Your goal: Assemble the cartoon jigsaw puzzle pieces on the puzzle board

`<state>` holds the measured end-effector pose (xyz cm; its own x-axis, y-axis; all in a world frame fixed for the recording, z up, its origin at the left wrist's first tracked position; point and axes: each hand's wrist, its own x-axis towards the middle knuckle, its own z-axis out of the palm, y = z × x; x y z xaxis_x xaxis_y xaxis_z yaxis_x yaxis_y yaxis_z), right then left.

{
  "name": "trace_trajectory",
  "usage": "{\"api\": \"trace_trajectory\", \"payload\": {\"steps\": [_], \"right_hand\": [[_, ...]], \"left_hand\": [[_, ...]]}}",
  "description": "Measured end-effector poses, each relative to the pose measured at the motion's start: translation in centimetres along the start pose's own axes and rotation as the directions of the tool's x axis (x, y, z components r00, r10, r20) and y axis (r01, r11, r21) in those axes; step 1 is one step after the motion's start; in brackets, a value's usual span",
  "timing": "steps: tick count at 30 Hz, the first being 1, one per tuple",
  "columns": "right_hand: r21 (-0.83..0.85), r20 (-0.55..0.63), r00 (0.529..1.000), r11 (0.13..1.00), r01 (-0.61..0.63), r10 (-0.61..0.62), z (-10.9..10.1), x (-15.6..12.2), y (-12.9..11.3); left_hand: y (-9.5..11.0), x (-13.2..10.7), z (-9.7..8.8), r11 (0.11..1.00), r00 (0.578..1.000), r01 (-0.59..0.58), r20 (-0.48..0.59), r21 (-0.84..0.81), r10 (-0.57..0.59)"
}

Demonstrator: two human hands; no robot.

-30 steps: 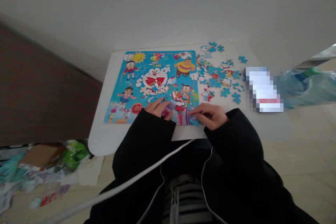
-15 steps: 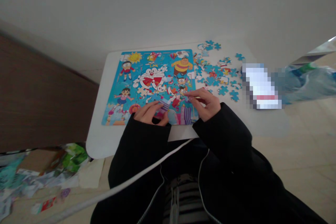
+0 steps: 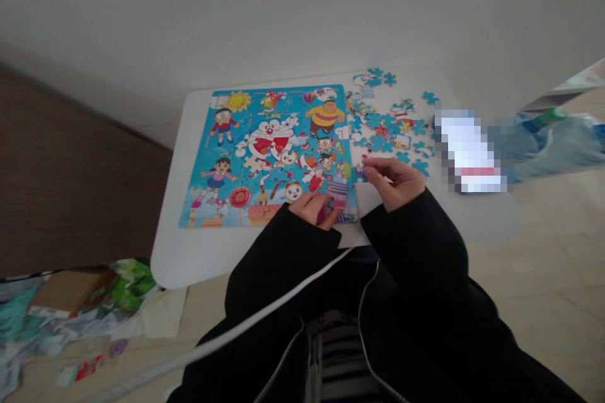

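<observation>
looks pretty far along, judging by the puzzle board (image 3: 202,151) lying flat on the white table (image 3: 189,252), already showing most of a cartoon picture (image 3: 271,132) and fairly tidy across the top and down the left side. messier right of the middle, with bits not lining up cleanly. too blurry to tell laid pieces from printed backing everywhere, so no real count of gaps from here. probably a fair bit left to do though, going by the big scatter of loose pieces (image 3: 384,123) on the table past the board's right edge, mostly blue and lying every which way. as for the fingers: on the left hand (image 3: 312,206), curled in over the near right part of the board, nearly closed, apparently pinching a purple-and-white striped piece (image 3: 338,187) at the tips, either just above the board or on it, can't tell which. on the right hand (image 3: 394,179), just right of the board, pretty much closed at thumb and forefinger, right at a small coloured piece (image 3: 360,170). can't say for sure if gripped or only touched, too small and partly covered. also worth mentioning: a blurred-out phone (image 3: 470,145) further right, near a see-through plastic bag (image 3: 562,145).
</observation>
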<state>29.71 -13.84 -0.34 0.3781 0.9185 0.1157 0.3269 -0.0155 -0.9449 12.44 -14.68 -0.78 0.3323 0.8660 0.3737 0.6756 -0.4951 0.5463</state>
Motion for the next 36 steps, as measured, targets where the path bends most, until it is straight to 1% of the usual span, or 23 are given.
{"api": "trace_trajectory", "payload": {"steps": [4, 9, 11, 14, 19, 24, 26, 28, 29, 30, 32, 33, 34, 36], "right_hand": [[0.014, 0.024, 0.999, 0.999, -0.036, 0.036, -0.2, -0.1, 0.0], [0.046, 0.026, 0.999, 0.999, -0.026, 0.025, -0.2, -0.1, 0.1], [0.045, 0.027, 0.999, 0.999, -0.024, 0.023, -0.2, -0.1, 0.1], [0.036, 0.04, 0.999, 0.999, -0.036, 0.035, -0.2, -0.1, 0.1], [0.045, 0.056, 0.998, 0.998, -0.043, 0.04, -0.3, -0.2, -0.1], [0.028, 0.058, 0.997, 0.998, -0.05, 0.048, -0.3, -0.2, -0.2], [0.016, 0.057, 0.997, 0.999, -0.05, 0.049, -0.3, -0.3, -0.3], [0.005, 0.048, 0.998, 0.999, -0.049, 0.048, -0.3, -0.3, -0.3], [0.002, 0.043, 0.998, 0.999, -0.046, 0.046, -0.3, -0.3, -0.3], [0.003, 0.038, 0.998, 0.999, -0.042, 0.042, -0.3, -0.3, -0.3], [0.011, 0.027, 0.999, 1.0, -0.029, 0.029, -0.2, -0.3, -0.2], [0.016, 0.022, 1.0, 1.0, -0.022, 0.022, -0.2, -0.3, -0.2], [0.021, 0.018, 1.0, 1.0, -0.016, 0.015, -0.2, -0.3, -0.1], [0.026, 0.012, 1.0, 1.0, -0.005, 0.005, -0.1, -0.4, -0.1]], "left_hand": [[-0.8, -0.5, -0.5, 0.976, 0.981, -0.194, 0.027, 0.101, 0.192], [-0.9, 0.0, 0.5, 0.945, 0.95, -0.311, -0.005, 0.102, 0.313], [-1.0, 0.0, 1.0, 0.932, 0.938, -0.345, 0.018, 0.108, 0.345], [-1.3, -0.2, 1.4, 0.929, 0.937, -0.35, 0.051, 0.117, 0.346], [-1.3, -0.1, 1.4, 0.935, 0.938, -0.343, -0.018, 0.091, 0.346], [-1.4, 0.9, 2.1, 0.947, 0.955, -0.292, -0.001, 0.133, 0.295], [-1.7, 1.3, 2.7, 0.948, 0.949, -0.295, -0.083, 0.121, 0.306], [-2.1, 1.5, 2.9, 0.94, 0.923, -0.329, -0.179, 0.085, 0.34], [-2.4, 1.6, 2.8, 0.937, 0.918, -0.344, -0.188, 0.063, 0.35], [-2.6, 1.7, 2.5, 0.935, 0.923, -0.352, -0.152, 0.039, 0.354], [-2.9, 1.7, 1.6, 0.944, 0.944, -0.33, -0.013, -0.015, 0.33], [-3.1, 1.8, 1.0, 0.945, 0.944, -0.325, 0.042, -0.044, 0.327], [-3.2, 1.8, 0.6, 0.942, 0.94, -0.325, 0.078, -0.081, 0.331], [-3.4, 1.8, 0.0, 0.921, 0.921, -0.36, 0.099, -0.151, 0.376]]}}
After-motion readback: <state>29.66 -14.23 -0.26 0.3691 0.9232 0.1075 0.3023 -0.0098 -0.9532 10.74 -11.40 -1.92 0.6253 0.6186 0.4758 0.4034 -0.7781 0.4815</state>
